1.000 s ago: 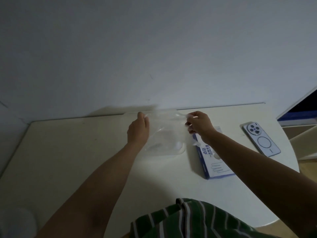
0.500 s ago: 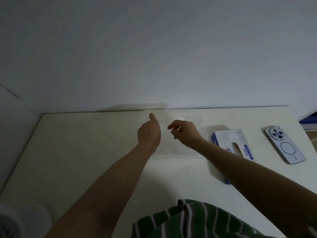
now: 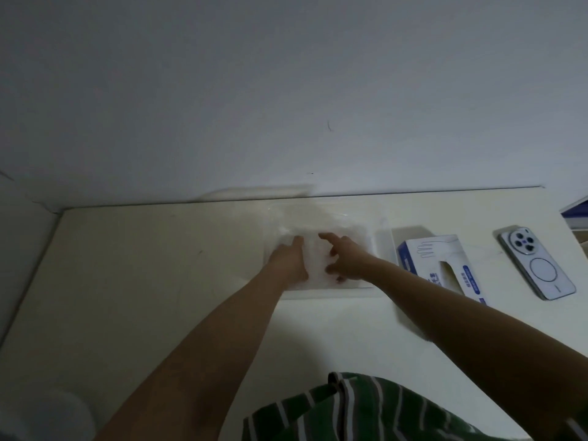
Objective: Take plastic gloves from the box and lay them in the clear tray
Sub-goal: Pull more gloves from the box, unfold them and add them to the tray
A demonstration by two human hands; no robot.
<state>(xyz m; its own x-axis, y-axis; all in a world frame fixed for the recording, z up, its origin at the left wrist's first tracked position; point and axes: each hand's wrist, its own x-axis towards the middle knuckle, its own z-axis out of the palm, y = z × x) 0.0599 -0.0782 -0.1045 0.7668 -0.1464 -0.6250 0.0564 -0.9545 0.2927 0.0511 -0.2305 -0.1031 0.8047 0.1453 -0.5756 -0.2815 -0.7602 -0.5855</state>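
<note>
Left hand (image 3: pixel 291 261), right hand (image 3: pixel 348 264) pressing gloves (image 3: pixel 315 259), clear tray (image 3: pixel 380 249) (box (image 3: pixel 445 259) beside)

Hands: 2, i.e. left hand (image 3: pixel 288 261) & right hand (image 3: pixel 348 262). Clear tray (image 3: pixel 383 230): 1. Glove box (image 3: pixel 445 265): 1. Phone (image 3: pixel 537 265): 1. Table (image 3: pixel 143 265): 1. Plastic gloves (image 3: pixel 316 265) in tray: clear film, layers blur together, so no. can't be told. Striped garment (image 3: pixel 366 409): 1. Pale round obj. (image 3: pixel 47 415) at bottom left: 1, too blurred to ID.
</note>
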